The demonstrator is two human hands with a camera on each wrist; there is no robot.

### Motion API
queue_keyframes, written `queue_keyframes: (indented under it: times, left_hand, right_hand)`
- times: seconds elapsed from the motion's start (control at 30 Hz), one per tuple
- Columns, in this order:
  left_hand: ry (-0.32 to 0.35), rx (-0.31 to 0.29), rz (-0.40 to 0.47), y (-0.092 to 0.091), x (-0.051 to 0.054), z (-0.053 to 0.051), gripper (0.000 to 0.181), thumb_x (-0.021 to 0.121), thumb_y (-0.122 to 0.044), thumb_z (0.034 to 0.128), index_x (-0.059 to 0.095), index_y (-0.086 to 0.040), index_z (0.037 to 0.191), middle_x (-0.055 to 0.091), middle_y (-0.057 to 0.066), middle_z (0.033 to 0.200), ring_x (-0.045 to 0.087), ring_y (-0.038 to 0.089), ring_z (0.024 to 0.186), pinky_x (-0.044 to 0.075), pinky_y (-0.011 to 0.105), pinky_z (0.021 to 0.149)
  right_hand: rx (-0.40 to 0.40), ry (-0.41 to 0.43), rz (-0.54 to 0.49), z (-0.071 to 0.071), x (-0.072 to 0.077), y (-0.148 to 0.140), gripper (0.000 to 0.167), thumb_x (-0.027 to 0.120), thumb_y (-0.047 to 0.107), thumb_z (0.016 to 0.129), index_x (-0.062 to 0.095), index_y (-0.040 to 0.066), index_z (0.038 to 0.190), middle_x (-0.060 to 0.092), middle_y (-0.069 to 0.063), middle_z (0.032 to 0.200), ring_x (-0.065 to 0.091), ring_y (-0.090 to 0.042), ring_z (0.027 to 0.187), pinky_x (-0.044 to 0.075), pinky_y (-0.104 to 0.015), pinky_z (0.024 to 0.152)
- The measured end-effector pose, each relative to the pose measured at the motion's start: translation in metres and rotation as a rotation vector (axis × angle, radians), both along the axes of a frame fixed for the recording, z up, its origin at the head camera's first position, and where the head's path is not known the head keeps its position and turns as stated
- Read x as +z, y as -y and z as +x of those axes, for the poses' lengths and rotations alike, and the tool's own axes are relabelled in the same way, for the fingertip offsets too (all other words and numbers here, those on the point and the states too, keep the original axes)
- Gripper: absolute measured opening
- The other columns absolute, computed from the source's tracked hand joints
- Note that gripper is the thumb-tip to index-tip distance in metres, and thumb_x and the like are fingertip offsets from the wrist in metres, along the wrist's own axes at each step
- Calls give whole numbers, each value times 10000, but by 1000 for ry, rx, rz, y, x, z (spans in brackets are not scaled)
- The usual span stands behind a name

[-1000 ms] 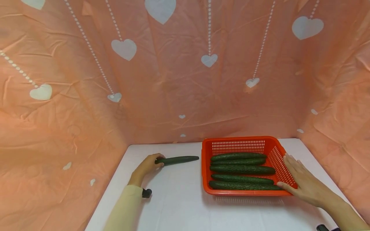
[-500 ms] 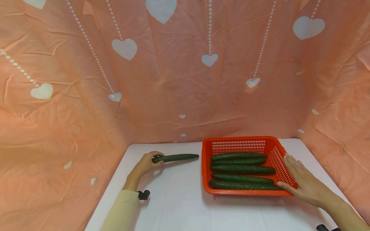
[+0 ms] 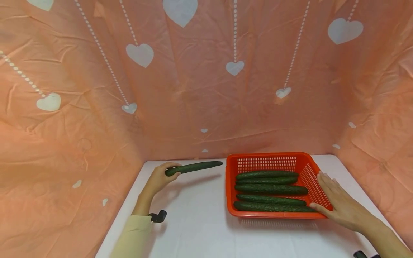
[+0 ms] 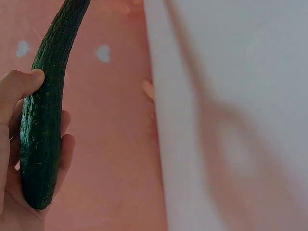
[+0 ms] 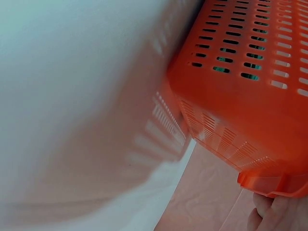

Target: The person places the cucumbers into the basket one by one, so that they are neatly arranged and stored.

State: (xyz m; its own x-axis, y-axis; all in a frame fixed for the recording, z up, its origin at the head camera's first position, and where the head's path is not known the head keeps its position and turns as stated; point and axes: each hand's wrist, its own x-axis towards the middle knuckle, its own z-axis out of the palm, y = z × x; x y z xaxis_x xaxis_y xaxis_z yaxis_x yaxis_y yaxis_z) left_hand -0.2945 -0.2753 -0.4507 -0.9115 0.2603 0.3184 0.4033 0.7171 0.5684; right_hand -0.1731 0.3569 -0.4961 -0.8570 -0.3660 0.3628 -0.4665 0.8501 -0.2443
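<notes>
A long dark green cucumber [image 3: 196, 167] is held at its left end by my left hand [image 3: 161, 177], raised above the white table with its shadow below. In the left wrist view the thumb and fingers wrap round the cucumber [image 4: 45, 110]. On the right stands a red plastic basket [image 3: 229, 186] with slotted walls; several cucumbers [image 3: 271, 189] lie side by side in it. My right hand [image 3: 342, 208] rests with straight fingers on the basket's right rim. Only a few fingers [image 5: 269, 211] show under the basket rim [image 5: 274, 183] in the right wrist view.
The white table [image 3: 200, 222] carries the basket close to its back edge. A pink-orange cloth [image 3: 180, 107] with white hearts hangs behind and at both sides. A black camera mount [image 3: 158, 216] sits at the left wrist, another [image 3: 359, 254] by the right wrist.
My left hand has lifted the cucumber off the table, moving it up and slightly left. The right hand and the basket have stayed in place.
</notes>
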Motion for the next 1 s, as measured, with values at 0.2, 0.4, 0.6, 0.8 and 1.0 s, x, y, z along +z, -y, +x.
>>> queue_keyframes:
  times: [0.2, 0.4, 0.6, 0.8, 1.0]
  left_hand:
    - [-27, -17, 57, -13, 10, 3, 304, 853, -169, 943, 785, -138, 1237, 750, 66, 1095, 682, 244, 964, 572, 346, 811]
    - [2, -32, 123, -33, 23, 12, 302, 854, -194, 949, 798, -176, 1245, 749, 72, 1148, 693, 216, 951, 589, 329, 792]
    - [-14, -75, 134, -57, 28, 16, 306, 856, -196, 946, 806, -175, 1247, 760, 72, 1219, 710, 217, 1014, 590, 322, 825]
    - [-26, -126, 156, -86, 24, 16, 314, 871, -151, 924, 812, -157, 1232, 743, 118, 1328, 672, 342, 1287, 579, 469, 1015]
    - [-13, -197, 117, -116, 22, 18, 285, 868, -155, 928, 813, -152, 1208, 775, 45, 1230, 673, 316, 1251, 559, 483, 1053]
  right_hand:
    - [-3, 12, -11, 1, -1, 1, 1016, 762, 390, 988, 172, -62, 1680, 130, -274, 1761, -123, -70, 1628, -145, -147, 1230]
    - [-3, 13, -4, 1, 0, 0, 1014, 766, 398, 985, 188, -71, 1674, 137, -271, 1761, -116, -82, 1635, -143, -144, 1229]
    - [0, 8, -1, 0, 0, 1, 1009, 760, 387, 988, 180, -70, 1676, 143, -276, 1758, -122, -67, 1629, -139, -151, 1235]
    - [-16, 28, 1, 1, 0, 2, 1013, 758, 396, 989, 178, -68, 1677, 144, -283, 1755, -126, -67, 1628, -150, -133, 1217]
    - [-19, 30, 5, 2, 1, 2, 1002, 743, 401, 998, 175, -68, 1677, 138, -281, 1757, -134, -79, 1629, -156, -143, 1222]
